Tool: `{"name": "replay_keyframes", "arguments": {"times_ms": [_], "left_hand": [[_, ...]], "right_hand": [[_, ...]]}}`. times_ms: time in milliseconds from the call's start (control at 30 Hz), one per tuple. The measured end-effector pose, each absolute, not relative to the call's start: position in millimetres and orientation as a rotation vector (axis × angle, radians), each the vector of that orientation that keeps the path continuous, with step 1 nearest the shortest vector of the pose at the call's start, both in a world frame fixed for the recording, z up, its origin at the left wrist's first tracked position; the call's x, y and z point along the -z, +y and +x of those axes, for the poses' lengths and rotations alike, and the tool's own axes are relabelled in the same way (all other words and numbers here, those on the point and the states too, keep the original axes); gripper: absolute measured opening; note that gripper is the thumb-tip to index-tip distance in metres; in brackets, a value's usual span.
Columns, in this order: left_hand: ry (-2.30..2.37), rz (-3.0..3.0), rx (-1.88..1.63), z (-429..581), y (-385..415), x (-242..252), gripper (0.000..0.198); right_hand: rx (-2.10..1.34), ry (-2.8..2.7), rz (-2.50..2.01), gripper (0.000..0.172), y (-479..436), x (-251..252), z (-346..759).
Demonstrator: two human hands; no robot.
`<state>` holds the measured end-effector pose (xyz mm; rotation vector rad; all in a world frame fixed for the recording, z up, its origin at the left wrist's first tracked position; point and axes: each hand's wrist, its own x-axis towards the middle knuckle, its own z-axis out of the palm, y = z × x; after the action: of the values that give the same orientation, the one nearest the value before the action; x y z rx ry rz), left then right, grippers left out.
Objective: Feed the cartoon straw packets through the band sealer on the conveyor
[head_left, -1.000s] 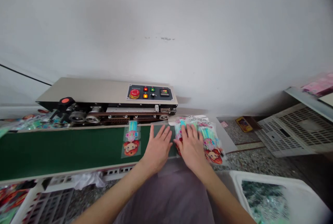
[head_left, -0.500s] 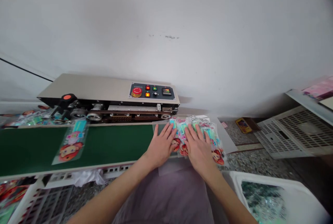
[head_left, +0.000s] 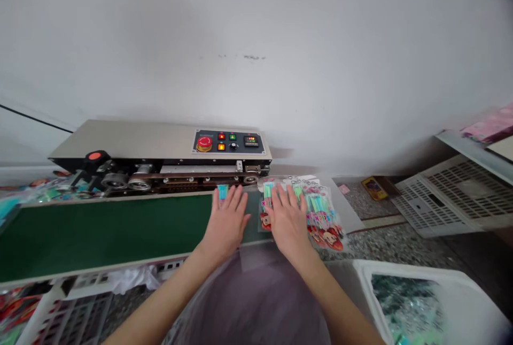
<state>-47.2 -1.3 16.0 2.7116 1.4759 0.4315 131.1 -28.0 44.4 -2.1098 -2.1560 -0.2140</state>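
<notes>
My left hand (head_left: 225, 223) lies flat, fingers apart, over a small clear packet (head_left: 223, 191) at the right end of the green conveyor belt (head_left: 120, 230); most of that packet is hidden under it. My right hand (head_left: 289, 222) rests with spread fingers on clear packets holding green and blue sticks and printed red-haired figures. More such packets (head_left: 323, 216) overlap to its right on a pale surface. Behind the belt stands a sealing machine (head_left: 160, 144) with a lit control panel, rollers and a red button.
A white tub (head_left: 452, 291) with clear and green pieces stands at the lower right. White perforated crates (head_left: 460, 195) are at the right, near a small yellow box (head_left: 373, 188). More packets (head_left: 52, 187) lie behind the belt's left end. A wall rises behind.
My left hand has moved left onto the belt, with a packet under it. My right hand has shifted slightly left. The packet farther left on the belt is out of sight.
</notes>
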Motion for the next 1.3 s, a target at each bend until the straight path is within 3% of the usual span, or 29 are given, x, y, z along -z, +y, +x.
{"name": "replay_keyframes", "arguments": {"times_ms": [200,400,967,1167,1300], "left_hand": [[1.105,2.805,-0.486,0,4,-4,0.056],[1.307,2.764,-0.467,1,1,16,0.057],[1.693,2.580,-0.441,-55,-7,-11,0.052],[1.285,2.694,-0.503,-33,-11,-14,0.050],[1.279,2.662,-0.518,-23,-13,-3,0.051]], "right_hand": [[0.269,-2.208,-2.201,0.046,-46,-45,165],[0.282,-2.249,-2.179,0.046,-47,-30,165],[0.201,-2.254,-2.105,0.045,-35,-34,125],[0.211,-2.215,-2.121,0.042,-36,-38,124],[0.237,-2.234,-2.083,0.046,-41,-38,134]]}}
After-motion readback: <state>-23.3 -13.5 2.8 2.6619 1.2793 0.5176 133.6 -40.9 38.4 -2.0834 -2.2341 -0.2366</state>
